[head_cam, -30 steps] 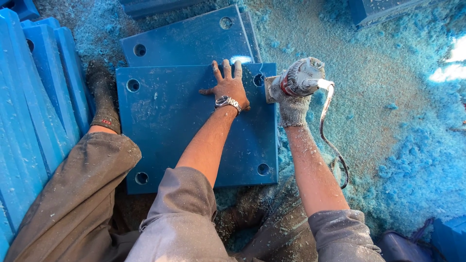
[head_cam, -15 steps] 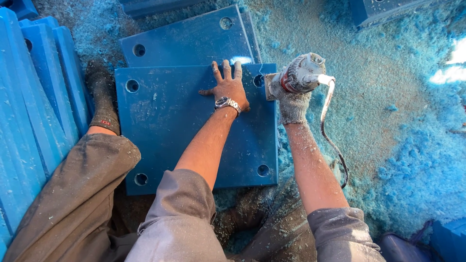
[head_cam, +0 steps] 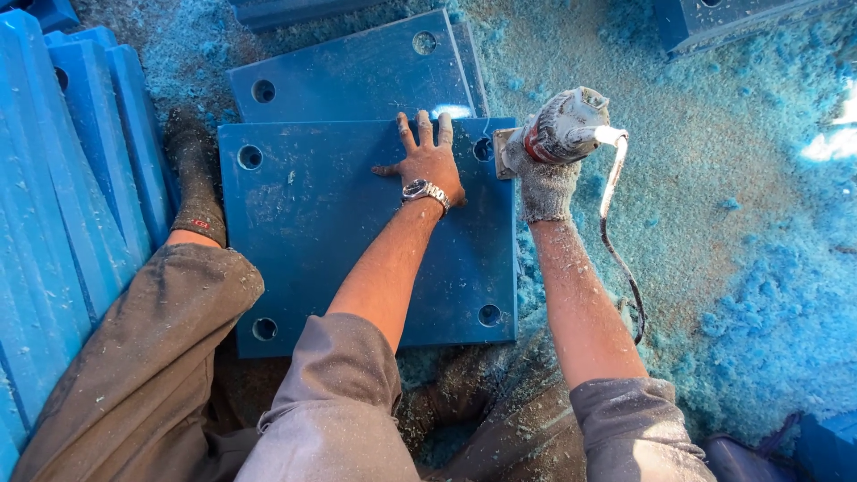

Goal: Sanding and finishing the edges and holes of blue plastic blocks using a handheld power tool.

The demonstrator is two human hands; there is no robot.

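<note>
Stacked slabs (head_cam: 80, 178): left of the blue plate.
Blue plate (head_cam: 339, 241): flat on the floor; looks stiff, heavy, slick; hold by its edges.
Left hand (head_cam: 428, 161): spread flat on the plate's top.
Right hand (head_cam: 544, 174): gloved, clamped around the power tool (head_cam: 562, 129) at the plate's right edge.

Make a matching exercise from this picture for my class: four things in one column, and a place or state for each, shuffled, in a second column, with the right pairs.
Column 1
1. left hand
2. right hand
3. wristwatch
4. blue shavings

Column 2
A. strewn over the ground at the right
B. gloved, gripping the power tool at the edge of the blue slab
C. bare, pressed flat on the slab
D. worn on the left wrist

Pairs: 1-C, 2-B, 3-D, 4-A
</note>
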